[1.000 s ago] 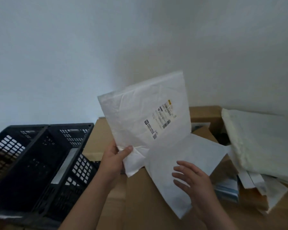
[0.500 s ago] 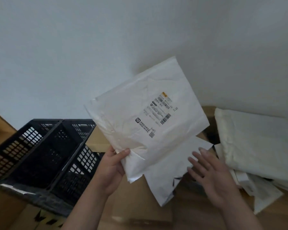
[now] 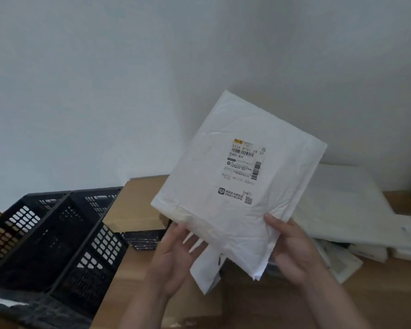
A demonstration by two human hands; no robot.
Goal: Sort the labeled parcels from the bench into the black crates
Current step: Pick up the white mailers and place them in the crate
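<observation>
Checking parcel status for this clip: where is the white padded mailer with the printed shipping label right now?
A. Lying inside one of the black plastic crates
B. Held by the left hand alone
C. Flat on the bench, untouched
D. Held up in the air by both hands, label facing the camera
D: the white padded mailer is raised above the bench, left hand and right hand at its lower edge, its label readable.

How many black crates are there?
2, side by side at the left: left crate by the frame's edge, right crate beside the bench. More may lie out of view.
</observation>
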